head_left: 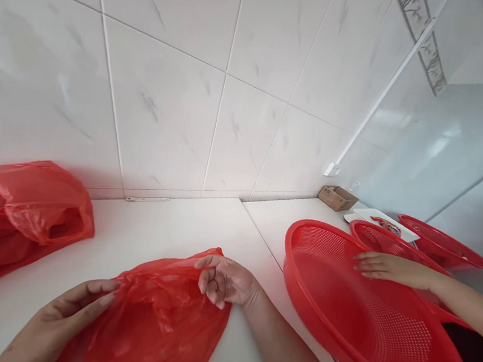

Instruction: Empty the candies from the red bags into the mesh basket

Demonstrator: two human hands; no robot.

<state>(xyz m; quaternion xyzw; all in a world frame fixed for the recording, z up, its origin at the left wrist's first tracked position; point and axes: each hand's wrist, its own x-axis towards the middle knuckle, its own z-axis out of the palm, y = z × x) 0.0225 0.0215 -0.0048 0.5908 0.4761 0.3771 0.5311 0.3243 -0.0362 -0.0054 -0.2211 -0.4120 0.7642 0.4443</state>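
A thin red plastic bag (162, 315) lies crumpled on the white table in front of me. My left hand (71, 315) is at its left edge, thumb and fingers pinched on the plastic. Over the bag's upper right edge is my right hand (228, 281), palm turned up. Its fingers are loosely curled and apart, and I see nothing held in them. Farther left rests a larger red plastic bag (31, 208), bunched up, with a dark opening at its right end.
A big red plastic basket (325, 290) stands tilted at right, with another person's hand (380, 266) over it. More red baskets (443, 238) sit behind. A small cardboard box (337, 198) and a white tray (369, 215) are near the tiled wall (167, 112).
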